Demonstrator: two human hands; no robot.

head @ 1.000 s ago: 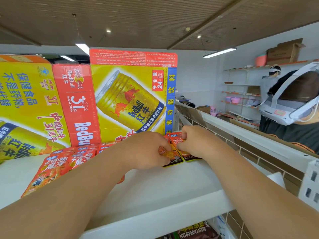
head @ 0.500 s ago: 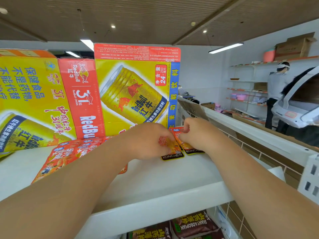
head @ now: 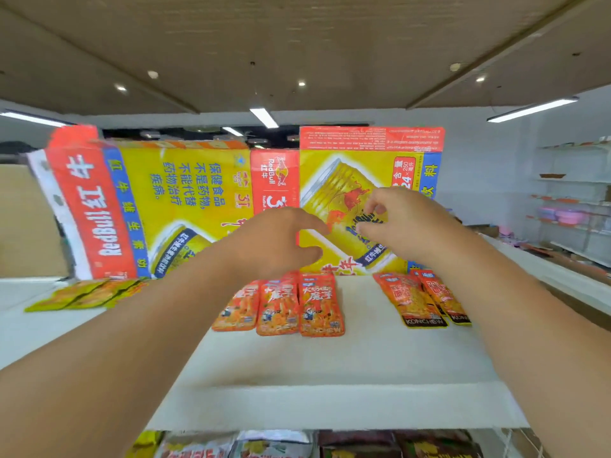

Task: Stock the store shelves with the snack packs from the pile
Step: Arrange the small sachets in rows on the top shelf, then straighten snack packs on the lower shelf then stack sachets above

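You are facing a white shelf (head: 330,375) in a store under a wood-panelled ceiling. A wall of yellow and red Red Bull cartons (head: 185,200) stands along the shelf's back. Take those cartons as your mark.

Both your hands hover in front of the cartons, above the stock. Your left hand (head: 277,242) is spread and relaxed, with nothing in it. Your right hand (head: 406,226) has its fingers loosely curled, thumb near forefinger, and as far as the blur lets you judge it holds nothing either.

The snack packs lie flat at the foot of the cartons. A row of three orange packs (head: 319,305) sits side by side below your left hand. A pair of black-banded packs (head: 410,302) overlaps to the right of them, apart from the three. Some yellow-green packs (head: 89,294) are fanned out towards the cartons' left end.

Expect the packs to be light, limp and glossy, so likely slippery. They will probably slide rather than stay squared, and their contents may crush. Pinch one by a sealed end or nudge its long edge with flat fingers.

They are slim foil sachets, orange-red with white lettering, and the pair carries a black KONCHEW strip.
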